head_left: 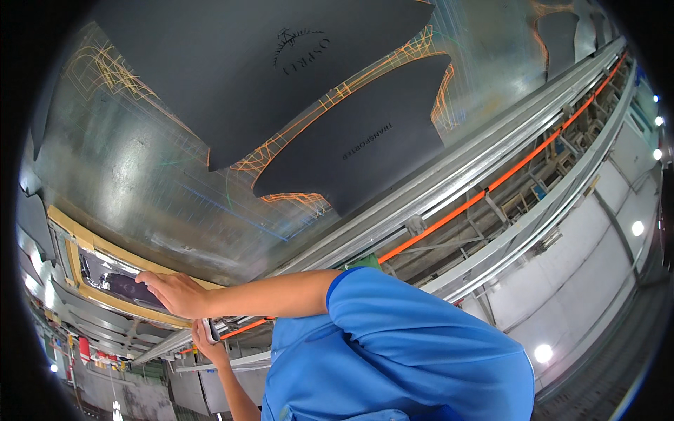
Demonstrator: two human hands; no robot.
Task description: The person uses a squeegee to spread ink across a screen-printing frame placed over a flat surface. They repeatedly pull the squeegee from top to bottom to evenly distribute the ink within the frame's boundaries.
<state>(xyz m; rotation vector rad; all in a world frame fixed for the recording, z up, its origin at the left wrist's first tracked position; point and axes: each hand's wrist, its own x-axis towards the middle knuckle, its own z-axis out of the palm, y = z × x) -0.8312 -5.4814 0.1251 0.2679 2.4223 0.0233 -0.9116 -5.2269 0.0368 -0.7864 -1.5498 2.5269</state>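
Observation:
A wooden-framed printing screen [74,263] lies at the table's left part, with a dark wet-looking patch [130,286] inside it. My right hand [175,293] reaches across the screen's near end, over the dark patch. Its fingers are bent, and what they close on is hidden. Lower down, my left hand [205,345] is raised at the screen's near edge, fingers curled beside a small pale rounded piece [210,330]. I cannot tell exactly what it grips. Dark grey cut panels, a large one [232,91] and a smaller one [365,133], lie flat with black prints.
The long metal table [133,189] carries orange, yellow and blue guide lines around the panels. Along its near side run metal rails [449,165] and an orange strip [519,165]. More dark panels lie at the far right [558,42] and on the left.

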